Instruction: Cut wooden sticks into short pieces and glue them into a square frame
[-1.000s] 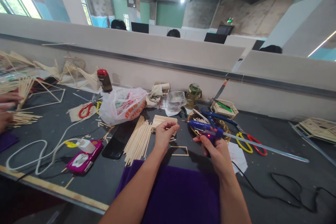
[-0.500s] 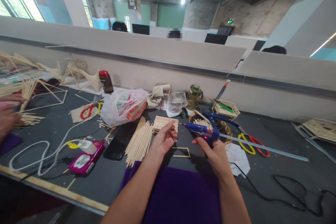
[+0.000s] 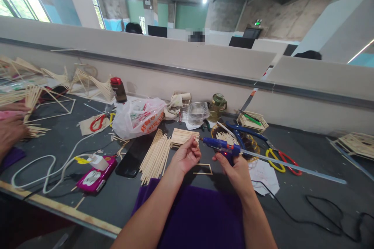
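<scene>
My right hand (image 3: 236, 171) grips a blue hot glue gun (image 3: 222, 146) with a long clear glue stick (image 3: 295, 169) trailing from its back and a small red light lit. Its nozzle points left, right at the fingertips of my left hand (image 3: 184, 156). The left fingers are pinched on a thin wooden stick, held just above the grey table. A small square frame of sticks (image 3: 203, 169) lies on the table between my hands. A loose pile of wooden sticks (image 3: 155, 155) lies left of my left hand, with a flat stack of shorter ones (image 3: 183, 136) behind it.
A purple cloth (image 3: 198, 218) covers my lap. Nearby lie a black phone (image 3: 131, 155), a magenta phone (image 3: 95, 177) with white cable, a plastic bag (image 3: 138, 118), scissors (image 3: 277, 157), a red-capped bottle (image 3: 118, 89). Another person's hand (image 3: 8, 130) works at far left among stick models.
My left hand closed from a looser hold into a pinch on a stick. The glue gun moved left until its nozzle met my left fingertips.
</scene>
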Available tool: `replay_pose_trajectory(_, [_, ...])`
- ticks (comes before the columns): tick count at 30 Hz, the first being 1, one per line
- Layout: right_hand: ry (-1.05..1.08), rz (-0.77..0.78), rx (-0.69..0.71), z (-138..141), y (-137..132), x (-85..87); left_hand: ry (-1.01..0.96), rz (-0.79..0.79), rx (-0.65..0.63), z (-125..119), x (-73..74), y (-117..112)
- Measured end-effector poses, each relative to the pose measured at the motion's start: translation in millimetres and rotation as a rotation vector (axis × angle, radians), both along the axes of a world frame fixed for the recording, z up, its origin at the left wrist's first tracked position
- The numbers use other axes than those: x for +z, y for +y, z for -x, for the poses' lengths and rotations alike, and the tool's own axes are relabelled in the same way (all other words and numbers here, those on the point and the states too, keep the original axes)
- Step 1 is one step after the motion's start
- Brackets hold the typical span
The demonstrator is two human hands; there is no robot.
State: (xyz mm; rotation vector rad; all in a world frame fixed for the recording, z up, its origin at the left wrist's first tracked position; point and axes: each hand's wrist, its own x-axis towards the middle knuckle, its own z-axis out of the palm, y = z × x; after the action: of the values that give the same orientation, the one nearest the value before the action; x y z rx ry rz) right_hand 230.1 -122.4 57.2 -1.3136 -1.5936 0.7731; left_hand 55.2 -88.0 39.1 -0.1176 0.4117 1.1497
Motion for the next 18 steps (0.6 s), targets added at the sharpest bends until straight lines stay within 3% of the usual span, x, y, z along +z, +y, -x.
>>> replay_pose_trajectory(18, [-0.139,-0.024,-0.02,-0.7,3.6,-9.6,0.012,0.079,0.027,0.2,2.0,0.1])
